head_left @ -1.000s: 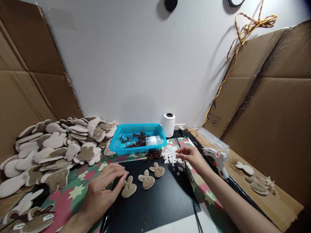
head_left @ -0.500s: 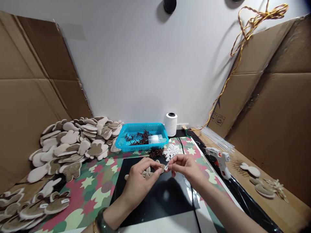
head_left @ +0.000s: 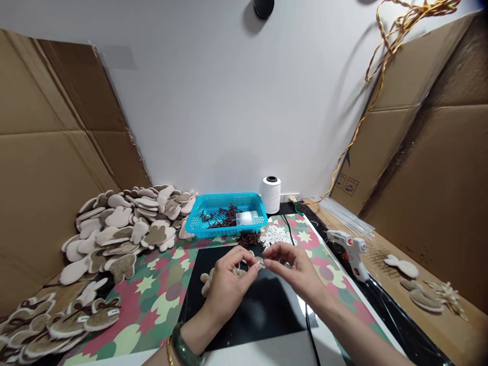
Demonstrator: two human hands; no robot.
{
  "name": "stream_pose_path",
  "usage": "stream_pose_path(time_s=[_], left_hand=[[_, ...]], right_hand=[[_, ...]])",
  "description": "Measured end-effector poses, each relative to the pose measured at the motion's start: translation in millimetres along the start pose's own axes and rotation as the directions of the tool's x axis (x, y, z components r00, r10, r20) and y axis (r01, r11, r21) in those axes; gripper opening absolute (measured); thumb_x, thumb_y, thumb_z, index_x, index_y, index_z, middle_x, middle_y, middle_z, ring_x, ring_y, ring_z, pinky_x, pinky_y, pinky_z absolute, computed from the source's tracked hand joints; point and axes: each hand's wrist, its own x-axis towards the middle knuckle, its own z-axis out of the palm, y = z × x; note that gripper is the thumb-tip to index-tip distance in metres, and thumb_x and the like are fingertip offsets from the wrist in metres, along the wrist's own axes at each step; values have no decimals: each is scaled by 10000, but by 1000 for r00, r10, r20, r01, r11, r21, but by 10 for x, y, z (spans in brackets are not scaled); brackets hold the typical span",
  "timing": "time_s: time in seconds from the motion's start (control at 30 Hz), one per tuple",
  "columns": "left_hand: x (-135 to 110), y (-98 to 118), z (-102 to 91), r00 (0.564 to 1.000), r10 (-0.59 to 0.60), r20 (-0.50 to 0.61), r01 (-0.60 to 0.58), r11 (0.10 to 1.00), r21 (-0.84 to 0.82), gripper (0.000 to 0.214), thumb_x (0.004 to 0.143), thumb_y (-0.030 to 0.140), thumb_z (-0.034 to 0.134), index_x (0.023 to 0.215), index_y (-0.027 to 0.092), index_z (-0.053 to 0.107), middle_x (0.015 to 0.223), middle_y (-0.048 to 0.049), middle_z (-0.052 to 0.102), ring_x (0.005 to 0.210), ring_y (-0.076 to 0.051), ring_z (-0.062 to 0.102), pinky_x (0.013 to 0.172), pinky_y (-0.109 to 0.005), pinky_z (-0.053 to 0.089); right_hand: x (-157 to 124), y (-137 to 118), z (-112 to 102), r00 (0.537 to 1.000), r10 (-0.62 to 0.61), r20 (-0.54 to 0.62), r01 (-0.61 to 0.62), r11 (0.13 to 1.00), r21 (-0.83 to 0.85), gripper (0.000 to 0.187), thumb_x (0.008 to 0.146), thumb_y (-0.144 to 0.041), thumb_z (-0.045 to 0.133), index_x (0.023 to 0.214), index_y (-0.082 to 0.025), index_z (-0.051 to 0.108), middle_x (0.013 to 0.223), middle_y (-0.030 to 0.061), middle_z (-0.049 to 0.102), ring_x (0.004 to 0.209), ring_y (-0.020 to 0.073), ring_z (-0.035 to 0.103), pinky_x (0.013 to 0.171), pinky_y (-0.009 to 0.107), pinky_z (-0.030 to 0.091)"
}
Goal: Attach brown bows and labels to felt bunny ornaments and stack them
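Tag (head_left: 261, 263) between opposing fingers (head_left: 249, 276)

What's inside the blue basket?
The blue basket holds tangled dark brown strings and a clear container with something white in it. Whatever is underneath them is covered, so I can't see it.

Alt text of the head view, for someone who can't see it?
Left hand and right hand meet at a small pale piece over a black mat; blue basket behind, heaped fabric shapes at left, glue gun at right.
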Motion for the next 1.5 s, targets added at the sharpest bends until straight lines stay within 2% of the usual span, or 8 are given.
stream_pose_path(time_s=[0.13, 0.27, 0.43, 0.57, 0.73, 0.97, 1.3, 1.5], left_hand=[[-20, -16, 15, 998, -4, -62, 3, 1000, -14, 196, 874, 302, 663, 712, 193, 657, 743, -12, 652, 699, -154, 606, 629, -254, 447], [-12, -32, -13, 999, 9, -45, -9, 1000, 4, 182, 892, 289, 660, 735, 195, 659, 765, -10, 655, 691, -152, 599, 631, -261, 442], [39, -169, -211, 972, 207, 108, -232, 919, 318, 151, 919, 194, 627, 799, 198, 719, 848, -40, 658, 860, -211, 610, 801, -344, 455], [-1, -322, -290, 912, 205, 354, -376, 763, 526, 199, 936, 153, 603, 950, 243, 780, 890, -46, 613, 877, -226, 555, 824, -385, 423], [-99, -397, -203, 898, 101, 428, -371, 696, 615, 279, 959, 221, 633, 1207, 317, 718, 1011, -68, 580, 977, -271, 502, 855, -418, 419], [-119, -447, -165, 899, 67, 434, -357, 686, 633, 259, 966, 281, 632, 1207, 317, 721, 1038, -78, 566, 1005, -291, 476, 870, -441, 417], [-126, -453, -163, 897, 37, 440, -341, 693, 636, 273, 969, 307, 626, 1229, 326, 707, 1086, -89, 548, 1006, -293, 459, 848, -441, 435], [-112, -453, -165, 895, 40, 445, -346, 693, 633, 264, 964, 301, 632, 1218, 324, 704, 1080, -85, 549, 1017, -297, 459, 869, -452, 425]], right_hand=[[1, 55, 85, 995, 101, 12, -102, 978, 182, 285, 729, -428, 839, 740, -180, 699, 728, 13, 667, 691, 154, 563, 659, 269, 436], [41, 31, 93, 997, 79, 21, -81, 975, 206, 295, 759, -447, 804, 723, -186, 669, 711, 1, 627, 693, 154, 535, 669, 273, 427], [245, 43, -162, 999, -31, -14, 29, 990, -140, 189, 835, -358, 686, 766, -191, 631, 756, 6, 609, 705, 161, 521, 623, 263, 386], [465, 186, -296, 986, 67, 153, 4, 907, -422, 75, 820, -180, 585, 754, -177, 620, 736, -2, 597, 689, 150, 515, 606, 250, 355], [665, 409, -216, 936, 191, 294, -2, 842, -539, 120, 752, -74, 570, 707, -158, 642, 653, -22, 587, 637, 132, 516, 588, 235, 348], [783, 506, -146, 915, 234, 329, 4, 809, -588, 117, 738, -80, 619, 718, -158, 704, 657, -14, 630, 649, 138, 545, 574, 222, 357], [812, 616, -83, 944, 198, 264, 25, 754, -656, 125, 716, -71, 664, 716, -171, 738, 678, -2, 691, 665, 154, 594, 581, 232, 351], [665, 540, -69, 985, 71, 154, 54, 731, -681, 127, 773, -65, 649, 791, -171, 716, 727, 8, 675, 689, 163, 582, 632, 260, 378]])
